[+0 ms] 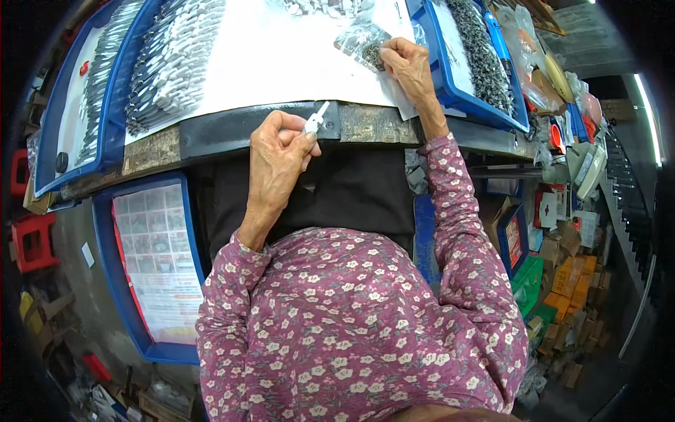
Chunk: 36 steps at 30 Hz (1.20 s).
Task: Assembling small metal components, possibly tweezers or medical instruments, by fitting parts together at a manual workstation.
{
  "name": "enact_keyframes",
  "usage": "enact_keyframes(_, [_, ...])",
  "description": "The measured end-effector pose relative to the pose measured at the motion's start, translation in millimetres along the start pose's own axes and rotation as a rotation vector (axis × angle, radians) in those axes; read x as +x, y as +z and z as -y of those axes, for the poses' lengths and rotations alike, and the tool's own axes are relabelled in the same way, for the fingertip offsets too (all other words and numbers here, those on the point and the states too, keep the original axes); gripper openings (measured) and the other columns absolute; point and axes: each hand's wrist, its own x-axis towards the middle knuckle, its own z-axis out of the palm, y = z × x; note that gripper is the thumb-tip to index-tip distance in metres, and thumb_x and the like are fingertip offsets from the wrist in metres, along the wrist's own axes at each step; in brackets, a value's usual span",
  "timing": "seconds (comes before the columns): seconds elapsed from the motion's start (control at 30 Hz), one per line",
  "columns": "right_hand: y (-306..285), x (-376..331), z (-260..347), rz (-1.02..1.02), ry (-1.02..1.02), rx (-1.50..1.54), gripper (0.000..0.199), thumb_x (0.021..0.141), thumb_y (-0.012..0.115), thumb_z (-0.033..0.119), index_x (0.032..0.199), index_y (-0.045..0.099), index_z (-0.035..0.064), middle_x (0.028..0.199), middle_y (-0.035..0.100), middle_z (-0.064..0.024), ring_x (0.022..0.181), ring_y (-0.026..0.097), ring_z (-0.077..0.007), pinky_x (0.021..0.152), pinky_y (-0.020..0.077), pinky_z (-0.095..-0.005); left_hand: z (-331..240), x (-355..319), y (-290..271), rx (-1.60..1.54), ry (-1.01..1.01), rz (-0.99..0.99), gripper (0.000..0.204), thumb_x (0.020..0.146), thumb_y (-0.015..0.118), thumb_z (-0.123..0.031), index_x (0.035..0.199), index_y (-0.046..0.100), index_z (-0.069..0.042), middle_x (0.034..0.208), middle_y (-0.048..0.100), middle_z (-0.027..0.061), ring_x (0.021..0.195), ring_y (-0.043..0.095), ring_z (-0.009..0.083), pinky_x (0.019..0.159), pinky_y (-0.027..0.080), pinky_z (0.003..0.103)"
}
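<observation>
My left hand (pixel 279 144) is closed in a pinch near the front edge of the table. Between its thumb and fingers sits a small white plastic part (pixel 314 121) with a narrow stem pointing up and to the right. Farther off to the right, my right hand (pixel 410 67) has its fingertips pinched together at a clear plastic bag (pixel 360 39). Small dark brassy pieces (pixel 371 55) lie in that bag. Whatever the right fingertips hold is hidden or too small to name.
White paper (pixel 274 56) covers the tabletop. On the left, a blue tray (pixel 116 116) holds rows of grey and white parts. Another blue tray (pixel 457 98) with dark small parts stands right. Below the table's left side is a paper-lined blue tray (pixel 105 260). A red stool (pixel 35 243) stands farther left.
</observation>
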Motion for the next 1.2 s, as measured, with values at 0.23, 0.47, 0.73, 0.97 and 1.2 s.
enact_keyframes(0.23, [12.0, -23.6, 52.0, 0.049, -0.086, -0.034, 0.012, 0.079, 0.056, 0.011, 0.076, 0.06, -0.0002, 0.06, 0.054, 0.0011, 0.051, 0.044, -0.0033, 0.045, 0.0352, -0.0184, -1.4, 0.4, -0.9, 0.003, 0.018, -0.025, 0.005, 0.08, 0.053, -0.001, 0.081, 0.049, 0.001, 0.061, 0.057, 0.0054, 0.048, 0.046, 0.0034, 0.041, 0.033, 0.016])
enact_keyframes(0.47, [42.0, -65.3, 108.1, 0.351, -0.153, 0.026, 0.008, 0.079, 0.058, 0.007, 0.079, 0.058, -0.0002, 0.061, 0.054, 0.0, 0.052, 0.044, -0.0048, 0.045, 0.035, -0.0196, 2.1, -2.5, -2.1, 0.112, 0.093, -0.112, 0.006, 0.078, 0.054, 0.001, 0.079, 0.048, 0.001, 0.06, 0.057, 0.0057, 0.053, 0.054, 0.0078, 0.048, 0.041, 0.02])
enact_keyframes(0.73, [48.5, -67.7, 109.4, 0.35, -0.371, -0.118, 0.007, 0.077, 0.058, 0.005, 0.078, 0.056, -0.0013, 0.061, 0.055, -0.0056, 0.051, 0.049, -0.0109, 0.046, 0.0385, -0.0237, 11.1, -2.6, -3.8, 0.206, 0.173, -0.142, 0.006, 0.077, 0.054, 0.001, 0.079, 0.048, 0.002, 0.061, 0.057, 0.0071, 0.054, 0.055, 0.0087, 0.048, 0.043, 0.022])
enact_keyframes(0.97, [51.6, -68.8, 109.1, 0.335, -0.394, -0.165, 0.004, 0.076, 0.057, 0.003, 0.076, 0.056, -0.0014, 0.063, 0.057, -0.0085, 0.052, 0.054, -0.0148, 0.047, 0.0416, -0.0258, 15.9, -1.7, -3.0, 0.265, 0.237, -0.173, 0.006, 0.075, 0.054, 0.001, 0.078, 0.049, 0.002, 0.058, 0.056, 0.0086, 0.051, 0.054, 0.0119, 0.047, 0.042, 0.026])
enact_keyframes(1.2, [53.5, -70.7, 110.8, 0.309, -0.333, -0.182, 0.004, 0.075, 0.057, 0.002, 0.073, 0.055, -0.0012, 0.06, 0.056, -0.008, 0.049, 0.052, -0.013, 0.045, 0.0404, -0.025, 19.1, -0.7, -0.1, 0.405, 0.311, -0.208, 0.008, 0.074, 0.055, 0.0, 0.079, 0.049, 0.002, 0.06, 0.056, 0.0164, 0.051, 0.058, 0.0248, 0.049, 0.043, 0.033])
